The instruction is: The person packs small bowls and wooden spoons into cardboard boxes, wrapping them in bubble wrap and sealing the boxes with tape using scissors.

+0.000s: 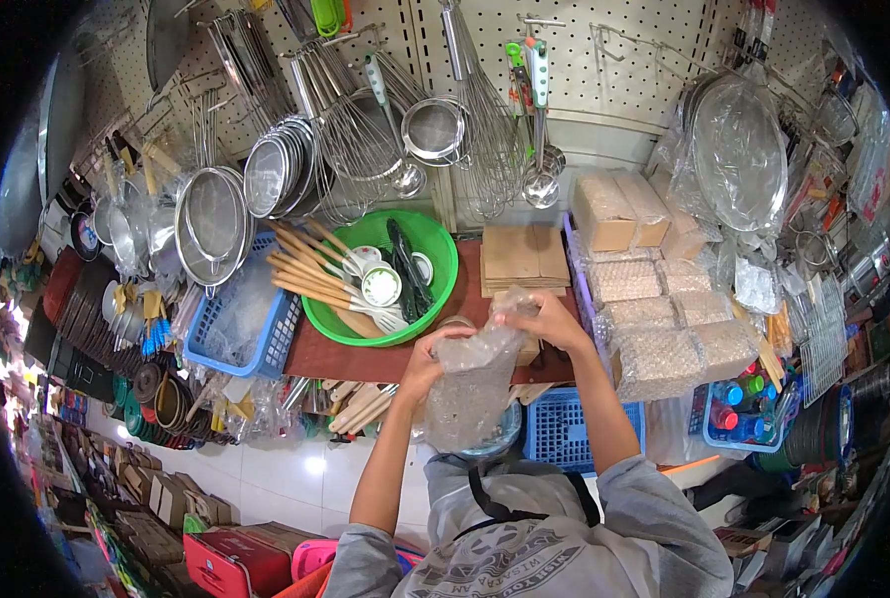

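Observation:
A sheet of bubble wrap (470, 389) hangs between my two hands over the front edge of the brown-topped table (330, 359). My left hand (425, 365) is closed on its upper left side. With fingers pinched, my right hand (543, 321) grips the upper right corner. The wrap looks crumpled and partly see-through. Behind it, a small brown cardboard box (528, 351) shows in part beside my right hand. A stack of flat brown cardboard (523, 257) lies just beyond my hands.
Left of my hands, a green basin (445, 254) holds wooden-handled utensils and small bowls. A blue basket (201, 349) stands farther left. At right are bubble-wrapped boxes (654, 359); a blue crate (570, 434) sits below. Whisks (350, 130) and strainers (214, 224) hang ahead.

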`<state>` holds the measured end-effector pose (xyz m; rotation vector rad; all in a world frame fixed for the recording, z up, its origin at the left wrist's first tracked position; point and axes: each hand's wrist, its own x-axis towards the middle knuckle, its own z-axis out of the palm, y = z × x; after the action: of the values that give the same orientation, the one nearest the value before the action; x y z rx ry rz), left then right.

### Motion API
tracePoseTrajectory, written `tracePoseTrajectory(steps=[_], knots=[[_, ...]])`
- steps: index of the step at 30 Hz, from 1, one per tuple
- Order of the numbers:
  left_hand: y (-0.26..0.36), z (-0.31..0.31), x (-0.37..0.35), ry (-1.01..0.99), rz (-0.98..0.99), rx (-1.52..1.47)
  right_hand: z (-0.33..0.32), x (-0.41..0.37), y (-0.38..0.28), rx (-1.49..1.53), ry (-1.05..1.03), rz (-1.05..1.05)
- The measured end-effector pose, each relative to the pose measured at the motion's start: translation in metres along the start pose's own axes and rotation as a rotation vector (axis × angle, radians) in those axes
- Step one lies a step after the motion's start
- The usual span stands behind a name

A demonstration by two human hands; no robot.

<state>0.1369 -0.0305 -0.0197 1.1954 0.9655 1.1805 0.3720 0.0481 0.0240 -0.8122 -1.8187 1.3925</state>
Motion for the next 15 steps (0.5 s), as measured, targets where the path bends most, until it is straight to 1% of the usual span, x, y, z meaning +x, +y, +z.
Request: tracePoseTrajectory(steps=[1,4,8,11,14,15], knots=[[-0.001,-0.001,-0.001,0.020,-0.012,-0.009,0.002,0.000,0.001,0.074,0.069,-0.016],[0.004,0.006,-0.007,0.236,-0.196,-0.125,0.008,0.005,0.001,0.208,0.236,-0.070],[-0.005,0.005,-0.007,0.160,-0.221,-0.113,0.021,0.012,0.009,0.262,0.390,-0.185],[-0.008,0.005,-0.009,0.161,-0.230,-0.127,0.020,0.013,0.000,0.298,0.342,-0.122],[-0.008,0.000,-0.010,0.176,-0.234,-0.126,0.010,0.014,0.004,0.548,0.142,0.001],[-0.006,-0.002,-0.012,0.188,-0.238,-0.124,0.007,0.014,0.002,0.466,0.093,-0.001]])
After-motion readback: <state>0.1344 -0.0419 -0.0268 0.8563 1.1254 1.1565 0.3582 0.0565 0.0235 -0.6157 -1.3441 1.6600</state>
